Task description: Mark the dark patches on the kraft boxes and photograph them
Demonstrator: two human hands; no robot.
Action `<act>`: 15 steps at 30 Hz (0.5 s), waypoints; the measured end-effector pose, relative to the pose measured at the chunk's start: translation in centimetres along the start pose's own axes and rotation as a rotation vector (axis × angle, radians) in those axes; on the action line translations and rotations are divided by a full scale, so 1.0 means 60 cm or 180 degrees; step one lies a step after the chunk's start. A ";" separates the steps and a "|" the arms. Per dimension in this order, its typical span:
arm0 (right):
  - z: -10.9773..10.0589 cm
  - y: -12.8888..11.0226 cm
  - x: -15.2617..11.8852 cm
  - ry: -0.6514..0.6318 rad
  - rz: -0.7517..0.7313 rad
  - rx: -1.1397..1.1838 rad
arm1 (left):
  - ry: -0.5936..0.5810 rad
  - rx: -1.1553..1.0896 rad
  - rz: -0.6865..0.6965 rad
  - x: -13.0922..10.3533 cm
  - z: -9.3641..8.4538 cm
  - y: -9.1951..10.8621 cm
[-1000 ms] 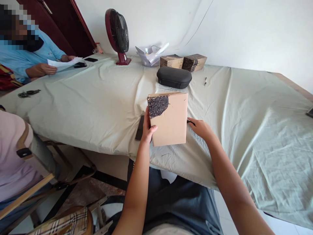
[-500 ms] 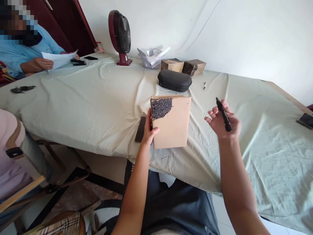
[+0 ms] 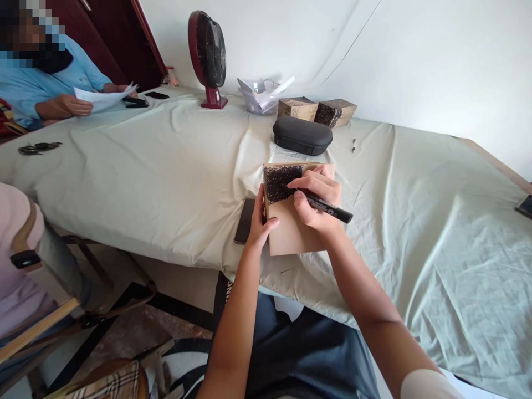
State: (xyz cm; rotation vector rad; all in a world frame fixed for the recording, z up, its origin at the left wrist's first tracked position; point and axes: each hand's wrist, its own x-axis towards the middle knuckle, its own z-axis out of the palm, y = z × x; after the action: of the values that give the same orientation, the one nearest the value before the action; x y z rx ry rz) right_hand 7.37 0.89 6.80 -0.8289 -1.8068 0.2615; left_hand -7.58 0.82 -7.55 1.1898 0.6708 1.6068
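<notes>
A brown cardboard box (image 3: 291, 235) rests on the cloth-covered table in front of me. Dense black scribble (image 3: 276, 180) fills its upper left corner. My left hand (image 3: 261, 221) grips the box's left side, thumb on top and fingers down the edge. Pinched in my right hand (image 3: 318, 194) is a black marker (image 3: 330, 208), its tip end over the scribbled patch. Whether the tip touches the cardboard is hard to see. A dark phone (image 3: 244, 221) lies just left of the box, partly behind my left hand.
Beyond the box sit a black zip case (image 3: 302, 136), two patterned boxes (image 3: 336, 112), a basket of papers (image 3: 260, 102) and a dark red fan (image 3: 214, 98). A person (image 3: 54, 94) at the far left holds papers. Another person's pink sleeve (image 3: 20, 238) shows at the left edge.
My right hand has come in from the right with the marker and is now over the box. The marker has turned, its tip end now pointing left. My left hand keeps hold of the box.
</notes>
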 end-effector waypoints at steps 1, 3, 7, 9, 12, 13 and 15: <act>0.003 0.005 0.001 -0.0026 -0.0037 -0.0065 | -0.0008 0.0024 -0.0018 -0.001 0.001 0.001; 0.004 0.009 0.003 0.0004 -0.0017 -0.0031 | -0.0003 0.0032 -0.0032 -0.001 0.002 0.005; 0.000 0.009 0.001 0.0265 0.0037 0.0102 | 0.0036 -0.0060 -0.0119 0.001 0.004 0.013; 0.001 0.012 -0.003 0.0424 0.0011 0.0178 | 0.0091 -0.0072 -0.0193 0.002 0.004 0.014; 0.000 0.016 -0.007 0.0687 0.0076 0.0426 | 0.0094 -0.0100 -0.0229 0.003 0.003 0.014; -0.002 0.017 -0.007 0.0817 0.0110 0.0527 | 0.0070 -0.0125 -0.0212 0.002 0.003 0.014; -0.013 0.018 -0.001 0.1223 0.0136 0.0670 | 0.0035 -0.0174 -0.0172 0.001 0.003 0.017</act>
State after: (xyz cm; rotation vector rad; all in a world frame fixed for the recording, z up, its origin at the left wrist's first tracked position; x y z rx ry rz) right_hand 8.53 1.49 6.48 -0.7138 -1.3785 0.2926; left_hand -7.79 0.49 -6.58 1.1148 0.6566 1.5778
